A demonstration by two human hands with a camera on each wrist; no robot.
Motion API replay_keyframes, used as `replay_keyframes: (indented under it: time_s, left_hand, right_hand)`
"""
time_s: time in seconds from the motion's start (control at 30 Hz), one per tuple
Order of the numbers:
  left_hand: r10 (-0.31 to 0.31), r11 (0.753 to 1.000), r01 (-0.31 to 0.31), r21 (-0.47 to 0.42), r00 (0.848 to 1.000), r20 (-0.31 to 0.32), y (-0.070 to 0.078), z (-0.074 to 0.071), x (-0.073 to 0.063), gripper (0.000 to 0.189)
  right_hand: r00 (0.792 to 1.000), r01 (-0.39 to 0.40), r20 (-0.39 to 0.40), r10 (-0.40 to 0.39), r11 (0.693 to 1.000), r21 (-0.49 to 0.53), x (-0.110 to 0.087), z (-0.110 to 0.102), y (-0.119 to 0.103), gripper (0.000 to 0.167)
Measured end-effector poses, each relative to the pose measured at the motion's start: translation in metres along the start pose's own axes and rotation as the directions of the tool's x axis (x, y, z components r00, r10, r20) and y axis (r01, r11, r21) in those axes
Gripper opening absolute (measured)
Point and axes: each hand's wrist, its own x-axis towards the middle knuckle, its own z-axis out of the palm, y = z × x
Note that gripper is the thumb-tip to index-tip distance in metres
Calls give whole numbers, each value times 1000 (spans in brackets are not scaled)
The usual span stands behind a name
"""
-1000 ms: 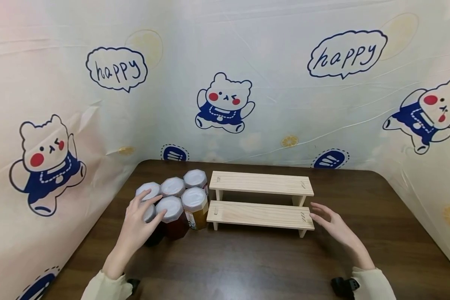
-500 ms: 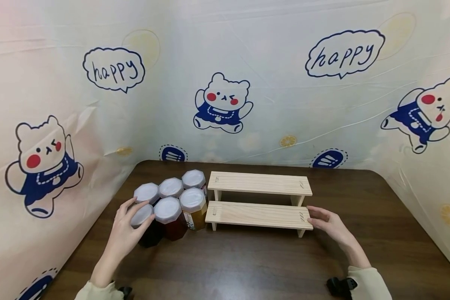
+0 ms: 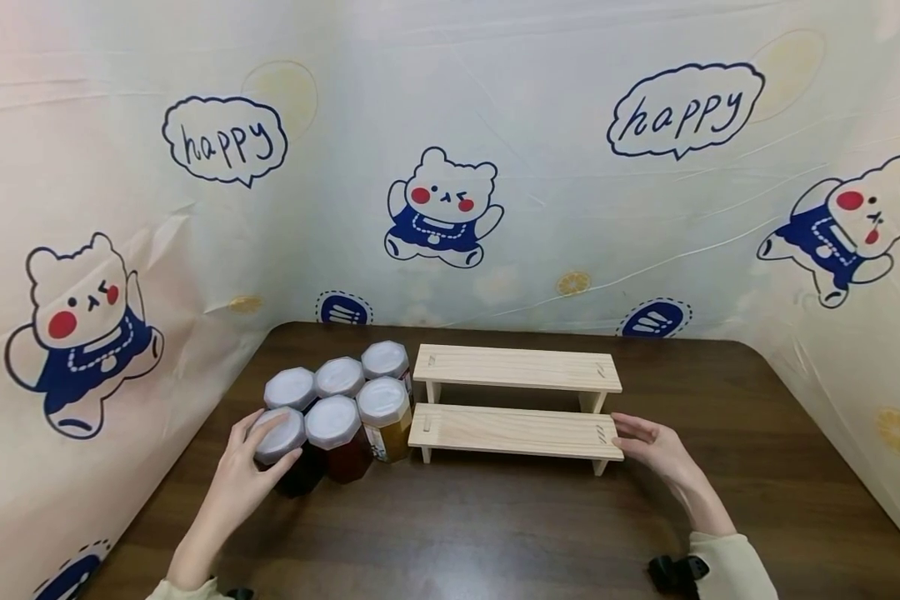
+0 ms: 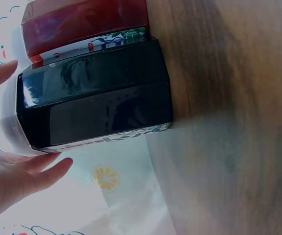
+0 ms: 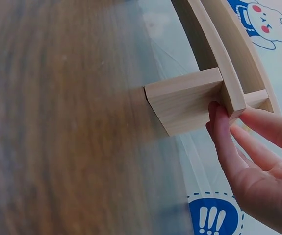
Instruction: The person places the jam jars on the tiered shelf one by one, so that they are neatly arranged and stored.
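My left hand (image 3: 237, 477) reaches round the pale octagonal lid of a dark jar (image 3: 282, 435) at the front left of a group. In the left wrist view the thumb lies at one side of the lid, fingers at the other; this near-black jar (image 4: 96, 98) stands on the table. Beside it is a dark red jar (image 4: 87, 24). At the other side, my right hand (image 3: 662, 457) pinches the right end of the lower step of a two-tier wooden shelf (image 3: 510, 429). The right wrist view shows fingers under the board's end and the thumb at its edge.
Several more jars with pale lids stand close together, among them an amber one (image 3: 396, 433) near the shelf's left end. The upper step (image 3: 517, 367) is behind the lower. A brown wooden table (image 3: 480, 533) bears everything, with a printed cloth (image 3: 547, 192) around it.
My left hand has moved left and down from above the jars to the front left jar's lid. My right hand has come in to the shelf's right end and taken hold of it.
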Motion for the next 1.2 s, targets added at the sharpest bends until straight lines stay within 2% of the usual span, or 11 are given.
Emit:
replay_keyframes:
  time_s: [0.37,0.63,0.87,0.97,1.0,1.07,1.2]
  left_hand:
    - [-49,999,51,17,997,-61,-1,6,-4,52]
    - [-34,999,39,34,990,-139,-6,11,-2,51]
    - [-43,998,53,37,975,-218,-3,14,-2,49]
    - [-24,998,37,48,968,-248,-5,13,-1,48]
    - [-14,998,28,50,966,-257,-9,14,-1,48]
    - [14,997,7,72,957,-289,-31,22,1,49]
    - [49,994,-13,105,934,-354,-97,43,6,57]
  right_hand:
    - [1000,9,-9,-9,1000,2,-1,1,1,57]
    - [1000,6,-8,-6,1000,5,-2,1,0,57]
    - [1000,6,-5,-6,1000,6,-2,2,-3,58]
    - [1000,1,-5,-1,1000,7,-2,2,-4,58]
    - [1000,-4,-9,4,1000,10,-2,3,-4,58]
    - [1000,-13,-11,13,1000,14,-2,3,-3,59]
    - [1000,-23,-13,23,999,25,-2,2,-2,60]
